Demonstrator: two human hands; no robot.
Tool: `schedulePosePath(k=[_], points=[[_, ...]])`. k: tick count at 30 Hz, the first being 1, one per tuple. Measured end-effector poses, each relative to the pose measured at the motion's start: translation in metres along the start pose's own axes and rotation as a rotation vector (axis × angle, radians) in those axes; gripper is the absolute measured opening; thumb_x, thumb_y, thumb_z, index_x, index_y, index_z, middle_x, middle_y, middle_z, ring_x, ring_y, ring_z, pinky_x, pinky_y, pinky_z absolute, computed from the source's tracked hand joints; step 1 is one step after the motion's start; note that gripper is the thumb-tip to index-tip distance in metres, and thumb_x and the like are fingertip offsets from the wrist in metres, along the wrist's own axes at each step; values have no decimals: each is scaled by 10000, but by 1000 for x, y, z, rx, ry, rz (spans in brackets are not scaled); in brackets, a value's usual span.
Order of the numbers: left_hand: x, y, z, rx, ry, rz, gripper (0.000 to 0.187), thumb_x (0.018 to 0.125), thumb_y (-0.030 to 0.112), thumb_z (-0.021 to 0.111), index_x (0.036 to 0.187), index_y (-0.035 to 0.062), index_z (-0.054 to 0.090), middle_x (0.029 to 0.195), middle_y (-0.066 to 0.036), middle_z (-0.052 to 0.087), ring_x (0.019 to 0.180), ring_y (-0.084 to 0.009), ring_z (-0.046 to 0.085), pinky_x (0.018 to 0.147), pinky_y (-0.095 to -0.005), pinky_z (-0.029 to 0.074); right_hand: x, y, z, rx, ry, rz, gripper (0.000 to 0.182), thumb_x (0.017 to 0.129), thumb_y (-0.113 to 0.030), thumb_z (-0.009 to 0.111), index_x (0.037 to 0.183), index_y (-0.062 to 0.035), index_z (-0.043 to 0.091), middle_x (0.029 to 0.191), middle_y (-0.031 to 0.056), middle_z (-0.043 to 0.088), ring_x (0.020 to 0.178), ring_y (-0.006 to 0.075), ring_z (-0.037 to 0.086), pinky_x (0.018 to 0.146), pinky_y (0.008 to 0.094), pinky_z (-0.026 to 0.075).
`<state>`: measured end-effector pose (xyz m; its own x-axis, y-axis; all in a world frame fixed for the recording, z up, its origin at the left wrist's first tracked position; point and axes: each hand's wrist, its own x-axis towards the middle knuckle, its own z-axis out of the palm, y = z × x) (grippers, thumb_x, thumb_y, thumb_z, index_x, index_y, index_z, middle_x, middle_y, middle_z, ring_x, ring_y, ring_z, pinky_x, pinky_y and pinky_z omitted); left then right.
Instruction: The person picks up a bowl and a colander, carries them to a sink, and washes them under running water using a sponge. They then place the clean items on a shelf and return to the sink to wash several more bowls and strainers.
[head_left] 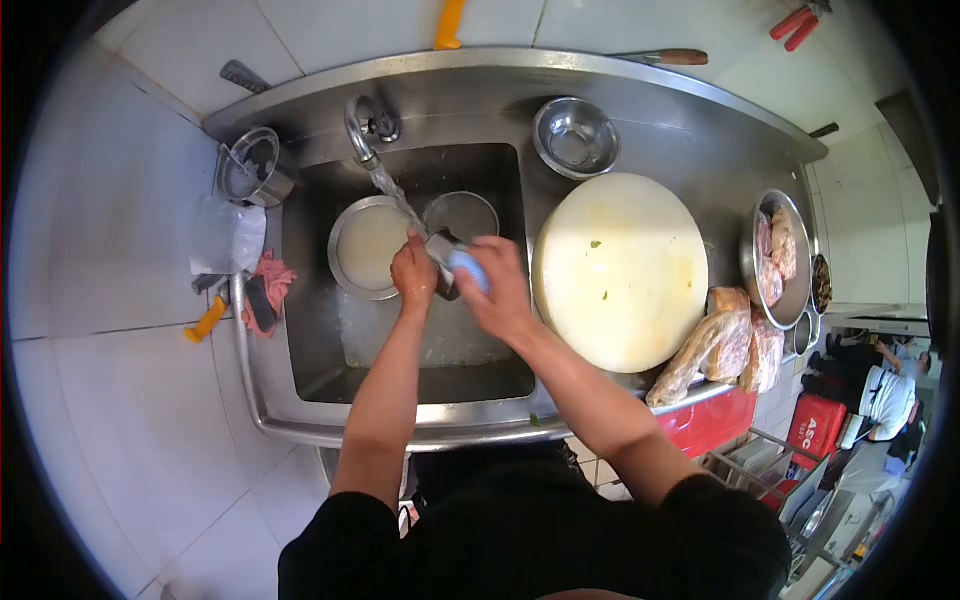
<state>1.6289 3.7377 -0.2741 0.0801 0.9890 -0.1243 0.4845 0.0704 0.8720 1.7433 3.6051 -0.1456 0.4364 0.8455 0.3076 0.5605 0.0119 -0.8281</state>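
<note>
Over the steel sink [440, 380], water runs from the faucet [360, 130] onto a small metal container [440, 248]. My left hand [415, 272] is closed on the container's left side. In my right hand [497, 290] is a light blue scrubbing pad [468, 268], pressed against the container from the right. Behind my left hand, a steel bowl [368, 248] with cloudy liquid sits in the sink. Beside it lies a round strainer or shallow bowl [461, 214], partly hidden by the container.
Right of the sink are a thick round cutting board [622, 272], an empty steel bowl [576, 138], wrapped meat [722, 340] and a bowl of meat [778, 262]. A metal pitcher [256, 168] and pink cloth [268, 290] are at left. Another person [885, 400] is far right.
</note>
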Motion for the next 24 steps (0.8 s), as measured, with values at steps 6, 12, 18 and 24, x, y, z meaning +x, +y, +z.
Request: schedulePosePath(k=[6,12,18,24], points=[[-12,48,-46,-5,91,-164,625,1039,520,499,755,-5,685,697,-98,664,686,-180,612,660,-403,483,59,35,65,240,-218,726,367,1000,-313,476,1232,-78,636,1273,246,621,1191,358,610,947,534,500],[-35,82,-23,-764,220,-272,591,1012,526,563,1110,-51,643,1077,-120,674,931,-241,650,781,-400,543,10,36,97,1649,22,1174,476,1079,-333,351,1421,-22,466,1346,183,597,1208,327,616,1080,498,460],[-23,55,-30,250,-360,261,300,960,268,605,1021,-3,717,950,-269,704,873,-448,688,789,-510,521,24,35,72,665,210,850,884,967,-556,583,1554,5,234,1494,220,438,1358,347,453,1042,447,443],[19,76,-59,652,-685,868,270,874,220,694,1075,42,722,1117,-199,705,1196,-384,578,1024,-488,445,68,38,51,385,-275,1096,688,907,-465,652,1334,61,533,1017,205,711,735,277,713,499,409,521]])
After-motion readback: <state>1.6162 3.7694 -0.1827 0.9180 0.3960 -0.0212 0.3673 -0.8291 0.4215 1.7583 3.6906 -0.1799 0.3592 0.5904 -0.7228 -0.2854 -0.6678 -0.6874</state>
